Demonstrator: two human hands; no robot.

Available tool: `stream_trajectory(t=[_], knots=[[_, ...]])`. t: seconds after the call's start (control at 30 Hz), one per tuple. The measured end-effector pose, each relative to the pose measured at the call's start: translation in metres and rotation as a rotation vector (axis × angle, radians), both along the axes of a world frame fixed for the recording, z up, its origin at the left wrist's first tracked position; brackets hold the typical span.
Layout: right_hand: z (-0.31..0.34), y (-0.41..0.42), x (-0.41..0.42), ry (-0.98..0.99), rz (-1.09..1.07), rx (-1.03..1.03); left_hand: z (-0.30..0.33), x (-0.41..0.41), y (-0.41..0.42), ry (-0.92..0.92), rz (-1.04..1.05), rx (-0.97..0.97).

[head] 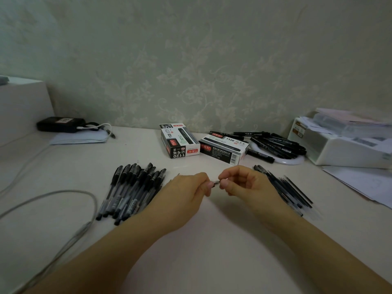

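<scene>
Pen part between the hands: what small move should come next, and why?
Probably the right hand should twist the pen part tight while the left hand holds it steady. Both pinch it above the table; capped pens lie to the left and bare refills to the right, which suggests assembly.

We are looking down from our head, facing the wall (191, 60) at twelve o'clock, close over the pen (216, 183) between our left hand (186, 194) and right hand (244, 183).
</scene>
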State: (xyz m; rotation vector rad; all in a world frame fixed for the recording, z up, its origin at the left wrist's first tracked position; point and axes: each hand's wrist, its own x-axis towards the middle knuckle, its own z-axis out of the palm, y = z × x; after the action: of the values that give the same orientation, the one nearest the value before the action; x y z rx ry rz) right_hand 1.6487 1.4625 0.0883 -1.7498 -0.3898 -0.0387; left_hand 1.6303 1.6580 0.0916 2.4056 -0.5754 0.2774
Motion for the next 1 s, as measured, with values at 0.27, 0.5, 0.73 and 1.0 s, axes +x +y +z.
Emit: stream_trajectory(t=[0.27, 0.5, 0.73, 1.0], knots=[[0.001, -0.007, 0.001, -0.121, -0.178, -0.241, 0.000, 0.001, 0.002, 0.009, 0.056, 0.036], [0.000, -0.003, -0.008, -0.357, -0.050, -0.784, 0.000, 0.002, 0.003, -0.002, 0.079, 0.059], [0.001, -0.004, -0.008, -0.314, -0.071, -0.771, 0.000, 0.001, 0.001, 0.008, 0.056, 0.040], [0.009, 0.006, -0.013, 0.244, -0.034, 0.087, 0.001, 0.000, -0.003, -0.066, -0.011, -0.060]])
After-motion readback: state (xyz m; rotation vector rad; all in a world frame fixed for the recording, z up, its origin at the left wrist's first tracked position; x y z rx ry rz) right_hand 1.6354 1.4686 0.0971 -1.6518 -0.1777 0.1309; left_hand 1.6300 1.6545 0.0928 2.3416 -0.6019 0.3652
